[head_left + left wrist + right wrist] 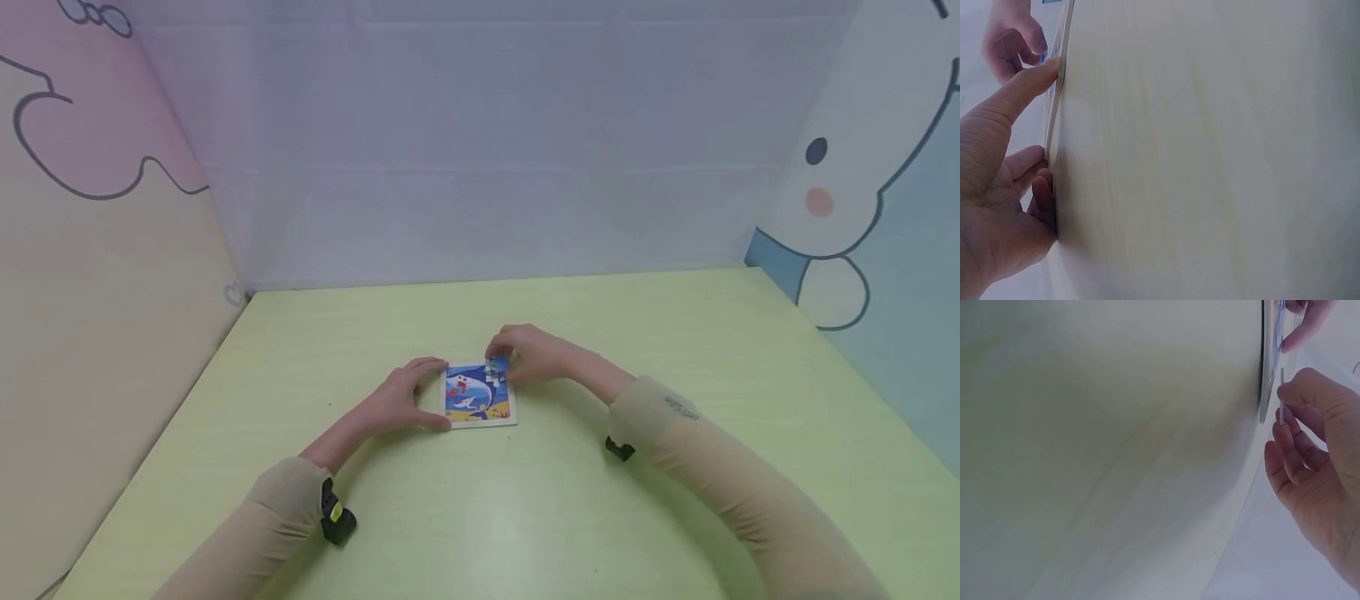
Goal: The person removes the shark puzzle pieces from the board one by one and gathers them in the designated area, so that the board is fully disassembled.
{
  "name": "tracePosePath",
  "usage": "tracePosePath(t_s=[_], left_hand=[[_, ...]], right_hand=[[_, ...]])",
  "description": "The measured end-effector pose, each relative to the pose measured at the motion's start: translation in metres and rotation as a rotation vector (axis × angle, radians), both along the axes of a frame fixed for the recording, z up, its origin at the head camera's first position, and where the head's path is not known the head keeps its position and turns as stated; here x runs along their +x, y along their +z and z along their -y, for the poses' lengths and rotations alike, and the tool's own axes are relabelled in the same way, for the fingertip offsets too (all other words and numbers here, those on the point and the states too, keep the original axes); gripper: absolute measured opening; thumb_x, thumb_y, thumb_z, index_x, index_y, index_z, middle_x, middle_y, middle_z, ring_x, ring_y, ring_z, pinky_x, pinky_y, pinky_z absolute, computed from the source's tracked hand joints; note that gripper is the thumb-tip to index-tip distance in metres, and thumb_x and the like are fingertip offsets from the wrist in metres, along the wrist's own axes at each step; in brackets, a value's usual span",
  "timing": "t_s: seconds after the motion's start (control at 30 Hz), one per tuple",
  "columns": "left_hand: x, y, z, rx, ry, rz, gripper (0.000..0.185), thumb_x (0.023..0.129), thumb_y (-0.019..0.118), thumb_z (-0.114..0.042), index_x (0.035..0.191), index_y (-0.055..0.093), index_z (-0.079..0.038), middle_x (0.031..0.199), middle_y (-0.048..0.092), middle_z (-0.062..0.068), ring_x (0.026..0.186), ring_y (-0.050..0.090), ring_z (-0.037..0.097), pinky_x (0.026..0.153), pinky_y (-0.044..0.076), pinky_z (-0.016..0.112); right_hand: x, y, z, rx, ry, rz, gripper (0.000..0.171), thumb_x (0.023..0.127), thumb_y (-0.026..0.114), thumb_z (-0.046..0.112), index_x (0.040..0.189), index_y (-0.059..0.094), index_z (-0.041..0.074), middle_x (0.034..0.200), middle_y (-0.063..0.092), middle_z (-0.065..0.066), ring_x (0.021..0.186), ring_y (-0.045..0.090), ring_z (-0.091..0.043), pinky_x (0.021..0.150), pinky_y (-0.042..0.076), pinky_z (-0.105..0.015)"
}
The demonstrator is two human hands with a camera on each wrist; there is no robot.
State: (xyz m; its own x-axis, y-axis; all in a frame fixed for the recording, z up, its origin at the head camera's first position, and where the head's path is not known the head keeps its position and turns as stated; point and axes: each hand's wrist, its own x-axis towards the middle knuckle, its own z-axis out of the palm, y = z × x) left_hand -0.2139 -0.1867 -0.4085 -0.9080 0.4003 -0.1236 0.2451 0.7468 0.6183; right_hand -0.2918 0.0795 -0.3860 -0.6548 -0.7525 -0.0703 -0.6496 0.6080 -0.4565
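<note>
A small square jigsaw puzzle with a pale rim lies flat on the table, its picture showing a blue-and-white whale above a sandy seabed. My left hand holds it at the left side, thumb at the near corner and fingers at the far corner. Over the far right corner, my right hand pinches a blue puzzle piece between thumb and fingers. Seen edge-on in the right wrist view, the thin piece stands apart from the puzzle's edge. That corner of the picture is partly hidden by the piece and hand.
The pale yellow-green table extends around the puzzle. A plain whitish cloth hangs behind it. Cartoon-printed panels stand at both sides. A black wrist device sits under the left sleeve, another under the right.
</note>
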Motion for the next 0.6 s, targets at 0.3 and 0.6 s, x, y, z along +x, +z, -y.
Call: tracePosePath(t_s=[0.3, 0.6], left_hand=[[-0.001, -0.002, 0.001, -0.012, 0.001, -0.005, 0.094, 0.073, 0.087, -0.04, 0.151, 0.04, -0.016, 0.158, 0.036, 0.007, 0.122, 0.047, 0.028, 0.106, 0.04, 0.052], [-0.001, -0.003, 0.002, -0.009, 0.002, -0.004, 0.093, 0.073, 0.086, -0.04, 0.151, 0.04, -0.017, 0.159, 0.035, 0.007, 0.13, 0.044, 0.031, 0.108, 0.038, 0.054]], right_hand=[[-0.008, 0.002, -0.038, -0.045, -0.082, -0.006, 0.038, 0.084, 0.067, 0.005, 0.122, 0.068, 0.008, 0.116, 0.065, -0.007, 0.109, 0.061, -0.022, 0.097, 0.051, -0.043], [-0.017, -0.005, -0.083, -0.041, -0.142, -0.05, 0.037, 0.083, 0.064, 0.004, 0.119, 0.07, 0.009, 0.112, 0.066, -0.006, 0.104, 0.062, -0.023, 0.093, 0.052, -0.044]])
